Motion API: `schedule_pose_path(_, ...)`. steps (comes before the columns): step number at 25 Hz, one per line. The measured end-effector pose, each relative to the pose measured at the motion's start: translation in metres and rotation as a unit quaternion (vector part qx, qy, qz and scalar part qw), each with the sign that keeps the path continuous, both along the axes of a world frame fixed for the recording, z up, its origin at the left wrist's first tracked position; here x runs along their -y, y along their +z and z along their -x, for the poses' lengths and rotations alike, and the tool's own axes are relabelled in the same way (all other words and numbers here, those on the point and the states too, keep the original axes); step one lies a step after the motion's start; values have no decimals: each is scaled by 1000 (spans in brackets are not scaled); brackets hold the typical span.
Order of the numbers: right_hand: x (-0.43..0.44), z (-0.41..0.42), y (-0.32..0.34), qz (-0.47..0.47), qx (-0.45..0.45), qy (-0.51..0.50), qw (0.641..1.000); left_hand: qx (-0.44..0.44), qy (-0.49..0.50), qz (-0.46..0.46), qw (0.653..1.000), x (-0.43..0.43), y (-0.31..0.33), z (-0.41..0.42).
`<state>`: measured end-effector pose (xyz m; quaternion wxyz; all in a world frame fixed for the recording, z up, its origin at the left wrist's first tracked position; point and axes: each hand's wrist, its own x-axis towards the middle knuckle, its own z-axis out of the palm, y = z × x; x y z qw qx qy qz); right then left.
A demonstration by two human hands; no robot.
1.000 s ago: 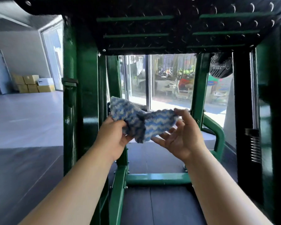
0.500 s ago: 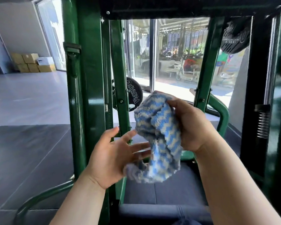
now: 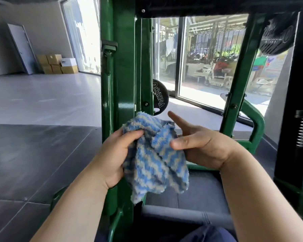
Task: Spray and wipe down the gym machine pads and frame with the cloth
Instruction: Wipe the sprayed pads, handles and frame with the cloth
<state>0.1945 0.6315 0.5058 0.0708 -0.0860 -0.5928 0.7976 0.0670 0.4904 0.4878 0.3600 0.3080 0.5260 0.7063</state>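
**A:** Where do we find the cloth [image 3: 156, 154]?

**B:** It is held up between both hands, in front of the green upright of the frame [image 3: 122, 67]. The grey pad [image 3: 182, 214] shows below it. The cloth hangs bunched, with one lower corner drooping. We cannot tell whether it touches the frame.

**A:** The left grip [image 3: 115, 154]?

**B:** It is curled round the cloth's upper left part, with the thumb pinching down on top. Half a second ago we recorded this hand with fingers spread beneath the cloth, holding nothing.

**A:** And the right grip [image 3: 205, 147]?

**B:** The forefinger and thumb are straight and spread apart. The thumb lies on the cloth's right edge, and the remaining fingers are hidden behind it. Half a second ago this hand was wrapped round the top of the bunch and carried it. We note that the hold has passed from right to left.

**A:** And against our record of a second ago?

**B:** Then each hand pinched one end and the cloth was stretched between them. Now it is crumpled.

**A:** Anything further?

**B:** The plate [image 3: 160, 96] sits behind the upright, just above the cloth. The boxes [image 3: 56, 66] stand by the far wall, as before.
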Motion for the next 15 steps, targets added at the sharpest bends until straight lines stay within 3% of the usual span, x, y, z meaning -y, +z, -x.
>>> schedule_pose_path(2,13,6,-4,-12,13,2,1000,27,39,-8,999,16,10,2)
schedule_pose_path(6,40,33,0,-9,16,-191,981,117,35,-22,992,61,26,22)
schedule_pose_path(8,62,45,10,51,1,-172,984,109,99,-22,989,88,26,37)
schedule_pose_path(10,84,53,18,89,-17,-86,992,79,171,-29,982,112,24,51)
schedule_pose_path(12,109,65,25,37,-16,-44,998,61,229,-56,970,142,23,62)
schedule_pose_path(15,140,94,30,-102,9,-129,986,46,287,-67,954,193,27,78)
